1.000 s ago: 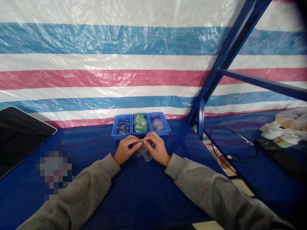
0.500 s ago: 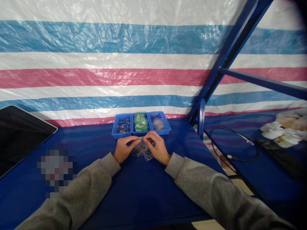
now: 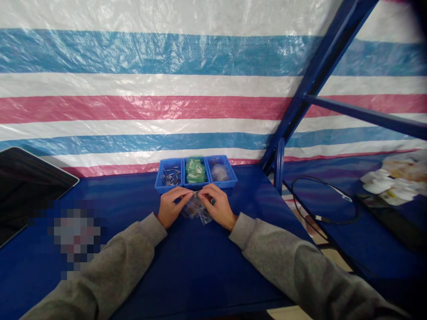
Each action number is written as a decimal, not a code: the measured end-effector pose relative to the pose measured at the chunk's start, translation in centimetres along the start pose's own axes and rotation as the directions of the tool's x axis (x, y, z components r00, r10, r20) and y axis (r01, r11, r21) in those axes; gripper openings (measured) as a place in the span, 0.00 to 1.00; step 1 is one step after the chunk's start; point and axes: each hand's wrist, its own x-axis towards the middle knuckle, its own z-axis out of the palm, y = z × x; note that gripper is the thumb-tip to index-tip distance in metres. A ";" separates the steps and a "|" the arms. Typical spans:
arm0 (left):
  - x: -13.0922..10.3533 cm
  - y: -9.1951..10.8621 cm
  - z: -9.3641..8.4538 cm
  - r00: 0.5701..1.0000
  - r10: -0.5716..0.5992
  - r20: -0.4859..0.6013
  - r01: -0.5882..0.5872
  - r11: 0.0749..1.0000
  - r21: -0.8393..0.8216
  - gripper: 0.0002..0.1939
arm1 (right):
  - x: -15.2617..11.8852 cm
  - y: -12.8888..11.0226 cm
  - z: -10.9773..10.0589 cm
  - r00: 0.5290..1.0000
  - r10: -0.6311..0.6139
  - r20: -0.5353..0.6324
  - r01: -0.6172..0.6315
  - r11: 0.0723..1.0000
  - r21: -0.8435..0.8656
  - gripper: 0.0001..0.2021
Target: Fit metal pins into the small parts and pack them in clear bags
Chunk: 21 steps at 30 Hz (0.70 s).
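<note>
My left hand (image 3: 172,206) and my right hand (image 3: 217,206) face each other just in front of the blue bins. Both are closed in a pinch, thumbs against forefingers, at the top of what looks like a small clear plastic bag (image 3: 195,195). Their fingertips nearly meet, covering most of it. Below and between them lie several clear plastic bags (image 3: 205,217) with small parts inside, too small to name. Behind the hands, three joined blue bins hold thin metal pieces (image 3: 171,177), green packets (image 3: 195,170) and clear plastic bags (image 3: 220,173).
The blue table (image 3: 196,275) runs up to a striped plastic sheet (image 3: 150,106). At the left is a dark screen (image 3: 30,191); a blurred-out patch (image 3: 76,233) is near it. Right of the blue metal frame (image 3: 296,106) are a black cable (image 3: 328,222) and crumpled white items (image 3: 390,184).
Both hands keep their pinch with only slight finger movement. A dark green bit now shows by the right fingers. Bins and bags stay in place.
</note>
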 end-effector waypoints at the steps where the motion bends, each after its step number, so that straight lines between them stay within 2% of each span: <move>1: 0.0 0.0 0.0 1.000 0.002 -0.002 -0.002 1.000 0.001 0.07 | 0.0 0.0 0.0 1.000 -0.002 0.006 0.002 1.000 -0.001 0.06; 12: 0.1 0.5 0.1 0.995 -0.016 0.097 0.017 1.000 -0.016 0.08 | -0.2 0.1 0.1 0.999 -0.014 0.036 0.015 1.000 -0.021 0.07; 21: -0.1 0.2 0.0 0.999 0.021 0.024 -0.021 1.000 -0.003 0.07 | 0.0 0.2 0.1 0.992 -0.041 0.116 0.049 0.997 -0.063 0.06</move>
